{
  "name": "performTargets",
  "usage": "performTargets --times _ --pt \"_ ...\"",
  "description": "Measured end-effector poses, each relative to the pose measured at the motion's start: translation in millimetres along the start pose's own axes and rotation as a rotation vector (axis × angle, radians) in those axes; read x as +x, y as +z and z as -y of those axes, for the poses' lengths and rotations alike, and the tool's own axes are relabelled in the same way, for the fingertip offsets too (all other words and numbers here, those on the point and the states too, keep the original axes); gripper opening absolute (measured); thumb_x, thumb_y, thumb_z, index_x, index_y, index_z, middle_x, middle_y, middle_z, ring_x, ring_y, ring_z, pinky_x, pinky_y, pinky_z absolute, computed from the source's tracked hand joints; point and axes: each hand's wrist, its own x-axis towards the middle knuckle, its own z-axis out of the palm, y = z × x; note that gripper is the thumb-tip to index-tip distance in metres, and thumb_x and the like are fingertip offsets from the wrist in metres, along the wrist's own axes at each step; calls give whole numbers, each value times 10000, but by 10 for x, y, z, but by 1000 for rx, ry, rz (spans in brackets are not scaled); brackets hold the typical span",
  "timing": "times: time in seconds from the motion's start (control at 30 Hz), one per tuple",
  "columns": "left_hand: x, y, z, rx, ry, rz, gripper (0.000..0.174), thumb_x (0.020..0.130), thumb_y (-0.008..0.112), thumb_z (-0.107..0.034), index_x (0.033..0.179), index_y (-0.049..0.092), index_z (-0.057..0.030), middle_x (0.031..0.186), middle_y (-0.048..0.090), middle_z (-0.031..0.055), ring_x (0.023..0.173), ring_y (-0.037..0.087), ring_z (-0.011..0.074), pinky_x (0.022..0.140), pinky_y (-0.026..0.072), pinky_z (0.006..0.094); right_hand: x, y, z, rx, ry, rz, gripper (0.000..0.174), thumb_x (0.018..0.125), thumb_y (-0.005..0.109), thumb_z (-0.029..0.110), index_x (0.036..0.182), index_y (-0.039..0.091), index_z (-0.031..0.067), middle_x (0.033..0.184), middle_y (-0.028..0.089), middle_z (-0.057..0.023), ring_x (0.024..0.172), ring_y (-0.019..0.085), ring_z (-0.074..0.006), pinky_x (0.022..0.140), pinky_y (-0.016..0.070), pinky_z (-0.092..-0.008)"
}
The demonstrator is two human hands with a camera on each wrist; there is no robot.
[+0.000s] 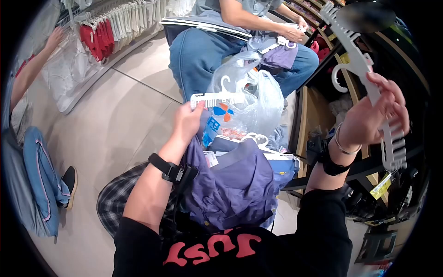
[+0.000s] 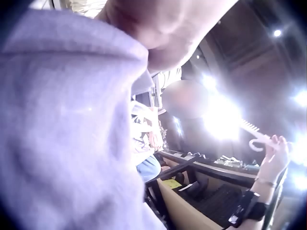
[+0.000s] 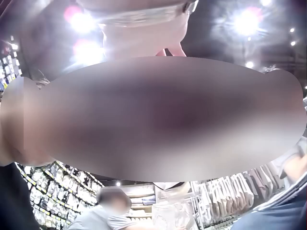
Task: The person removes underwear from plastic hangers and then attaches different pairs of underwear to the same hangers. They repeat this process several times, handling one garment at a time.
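My left hand (image 1: 185,122) grips one end of a white plastic hanger (image 1: 214,99) with a ribbed bar and a hook pointing up. Purple cloth (image 1: 230,180) drapes from beside that hand across my lap; in the left wrist view the purple cloth (image 2: 72,124) fills the left side. Raised at the right, my right hand (image 1: 376,111) has its fingers round the middle of another white hanger (image 1: 353,48), whose comb-like ends stick out above and below. The same right hand (image 2: 276,158) shows small in the left wrist view. A large blur hides most of the right wrist view.
A clear plastic bag (image 1: 258,92) stands in front of me. Behind it another person in jeans (image 1: 194,60) sits handling a small white item. Dark shelving (image 1: 304,134) runs along the right. White and red garments (image 1: 97,39) hang at the left, near another person's leg (image 1: 39,171).
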Motion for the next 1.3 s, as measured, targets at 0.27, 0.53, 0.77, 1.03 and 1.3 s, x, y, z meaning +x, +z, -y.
performTargets --times 0.27,0.53,0.77,1.03,1.3 --pt "-443 123 -279 424 -18 304 480 750 689 -252 1117 539 19 938 623 91 817 596 171 736 473 279 88 -112 -258 -357 -240 20 206 830 478 40 1009 499 -59 959 575 -157 851 590 -231 767 464 -267" --pt "-836 299 -259 676 252 575 704 662 715 -424 1241 482 -100 1147 511 140 1101 485 288 883 418 347 -10 -389 -1218 129 -75 426 97 784 534 63 871 526 23 938 511 -105 798 470 -175 730 377 -266" --pt "-501 506 179 756 234 724 952 598 690 -592 1328 360 -77 1248 454 164 1153 442 314 949 373 371 -298 -743 -1100 -197 -509 750 196 690 586 -51 854 519 31 859 565 -116 720 574 -233 886 442 -489" --pt "-523 477 224 527 280 558 717 474 833 -361 1023 522 -20 1038 512 133 978 513 294 838 416 353 -972 -1159 -747 -224 -377 930 306 587 621 -20 829 485 108 845 518 -67 731 562 -227 878 474 -447" --pt "-845 74 144 276 448 363 401 541 741 -91 788 427 -54 838 415 54 768 450 193 703 389 251 -639 -1187 -927 -412 -557 815 261 675 589 71 914 494 108 860 529 -66 725 566 -215 591 481 -312"
